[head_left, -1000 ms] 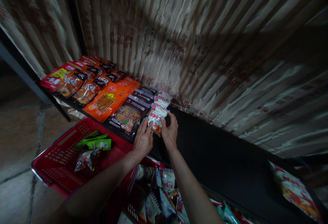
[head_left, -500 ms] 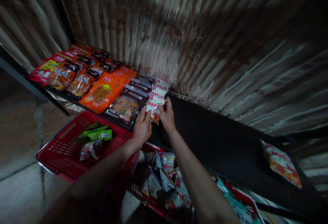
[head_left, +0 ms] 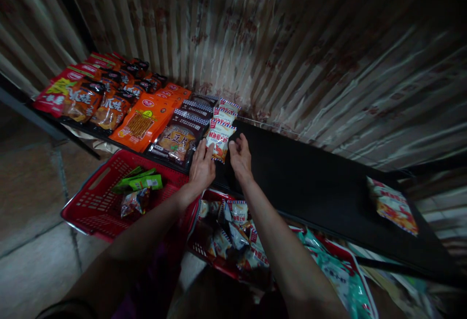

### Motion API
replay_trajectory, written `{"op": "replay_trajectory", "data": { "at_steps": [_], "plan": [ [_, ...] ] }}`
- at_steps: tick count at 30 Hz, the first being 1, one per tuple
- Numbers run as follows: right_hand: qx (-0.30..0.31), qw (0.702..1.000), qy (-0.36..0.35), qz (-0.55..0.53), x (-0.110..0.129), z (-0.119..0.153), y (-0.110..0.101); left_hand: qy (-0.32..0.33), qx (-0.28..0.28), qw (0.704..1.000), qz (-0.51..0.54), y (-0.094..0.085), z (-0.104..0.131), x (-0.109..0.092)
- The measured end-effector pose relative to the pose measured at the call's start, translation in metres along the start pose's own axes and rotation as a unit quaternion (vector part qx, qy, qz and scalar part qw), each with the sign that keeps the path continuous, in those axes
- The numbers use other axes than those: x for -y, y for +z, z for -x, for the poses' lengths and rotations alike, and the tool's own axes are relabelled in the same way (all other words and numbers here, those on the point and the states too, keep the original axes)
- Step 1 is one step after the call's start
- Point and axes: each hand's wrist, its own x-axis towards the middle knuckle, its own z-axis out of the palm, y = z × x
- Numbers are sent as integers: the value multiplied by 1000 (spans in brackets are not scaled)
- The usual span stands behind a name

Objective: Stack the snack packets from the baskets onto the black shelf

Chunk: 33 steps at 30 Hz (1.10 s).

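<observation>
A short column of white-and-red snack packets point(head_left: 219, 136) lies on the black shelf point(head_left: 284, 168), the packets overlapping one behind another. My left hand point(head_left: 203, 166) rests at the column's front left corner, fingers stretched out and touching the nearest packet's edge. Just right of the column is my right hand point(head_left: 241, 156), fingers apart and nothing held. Dark potato-slice packs point(head_left: 178, 139) lie directly left of the column. Below my forearms, a red basket point(head_left: 233, 273) holds several more white-and-red packets point(head_left: 237, 234).
Orange stick-snack bags point(head_left: 140, 124) and red-and-black bags point(head_left: 82, 97) fill the shelf's left end. One lone packet point(head_left: 394, 204) lies at its right. A second red basket point(head_left: 87, 207) holds green packets point(head_left: 142, 180). Teal bags point(head_left: 333, 270) sit at lower right. A pleated curtain point(head_left: 262, 42) hangs behind.
My right hand has come away from the front packet and opened beside it. The left hand stays at the packet's left edge. The whole view has shifted slightly.
</observation>
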Motion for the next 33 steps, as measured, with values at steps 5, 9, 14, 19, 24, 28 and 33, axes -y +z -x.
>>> {"op": "replay_trajectory", "data": {
  "at_steps": [5,9,14,19,24,28,33],
  "plan": [
    [-14,999,-38,-3,5,31,-14,19,-11,1000,6,-2,2,-4],
    [-15,998,-48,32,15,55,-26,68,7,997,45,-7,12,-24],
    [-17,996,-74,56,29,90,-49,103,59,984,132,-12,40,-58],
    [-34,996,-46,73,5,145,-78,86,138,973,165,-1,87,-78],
    [10,979,50,195,-66,185,-109,52,327,936,121,32,127,-75],
    [136,931,99,323,-109,200,-133,0,451,892,27,61,140,-64],
    [165,919,114,340,-130,221,-147,-16,472,882,2,87,153,-57]
  ]
}}
